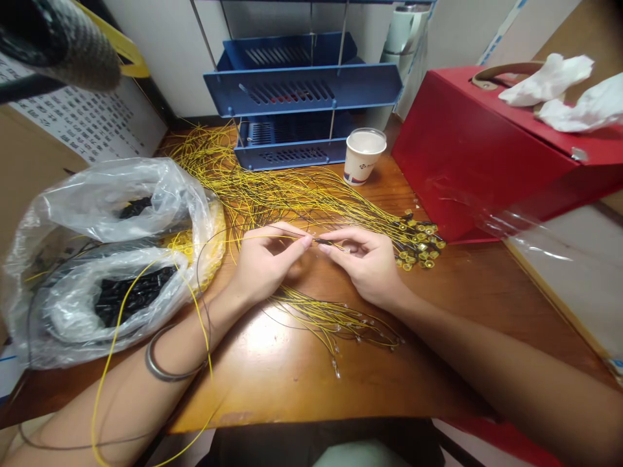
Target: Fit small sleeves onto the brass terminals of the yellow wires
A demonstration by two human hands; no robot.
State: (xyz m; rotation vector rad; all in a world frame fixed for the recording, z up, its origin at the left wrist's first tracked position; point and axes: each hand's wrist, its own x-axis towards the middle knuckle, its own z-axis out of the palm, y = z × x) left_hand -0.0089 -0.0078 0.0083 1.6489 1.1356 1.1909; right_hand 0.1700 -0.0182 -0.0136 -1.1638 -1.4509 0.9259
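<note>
My left hand (267, 259) pinches a thin yellow and black wire (228, 241) between thumb and forefinger; the wire loops down over my left forearm. My right hand (370, 263) pinches a small black piece (323, 241) at the wire's end, close to my left fingertips. Behind both hands lies a big bundle of yellow and black wires (272, 194), with yellow-capped ends (421, 243) at its right. Nearer to me, a smaller bundle of wires (316, 311) with clear tips rests on the wooden table (272, 389).
Plastic bags (58, 214) of black and yellow parts stand at the left. A blue rack (302, 87) and a paper cup (365, 155) are at the back. On the right sits a red box (457, 155) with crumpled tissues (549, 81) on top.
</note>
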